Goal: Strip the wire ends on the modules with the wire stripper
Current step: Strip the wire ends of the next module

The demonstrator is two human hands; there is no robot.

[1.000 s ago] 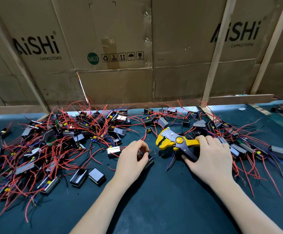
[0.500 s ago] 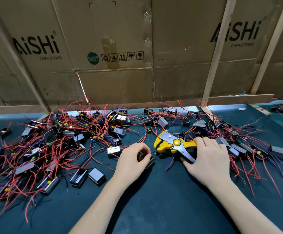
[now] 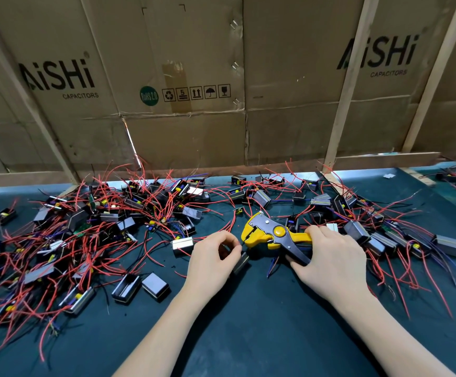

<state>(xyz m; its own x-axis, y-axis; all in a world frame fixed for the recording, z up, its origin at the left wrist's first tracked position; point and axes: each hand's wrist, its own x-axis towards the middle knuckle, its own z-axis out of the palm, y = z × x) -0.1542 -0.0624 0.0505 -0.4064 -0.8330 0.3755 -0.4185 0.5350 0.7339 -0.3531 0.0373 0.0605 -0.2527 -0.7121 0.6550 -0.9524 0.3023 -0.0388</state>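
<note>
Shifted leftward since a second ago, the yellow wire stripper [image 3: 271, 235], gripped by the right hand [image 3: 327, 257], meets the wire end that the left hand [image 3: 212, 261] pinches to steady its black module [image 3: 241, 263] on the tabletop [image 3: 248, 330].

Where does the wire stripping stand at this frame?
Done: cannot tell; stripped ends are too small to see. In hand: the left hand pinches a wire at the head of the wire stripper, gripped by the right hand. Left: apparently much of the module pile.
</note>
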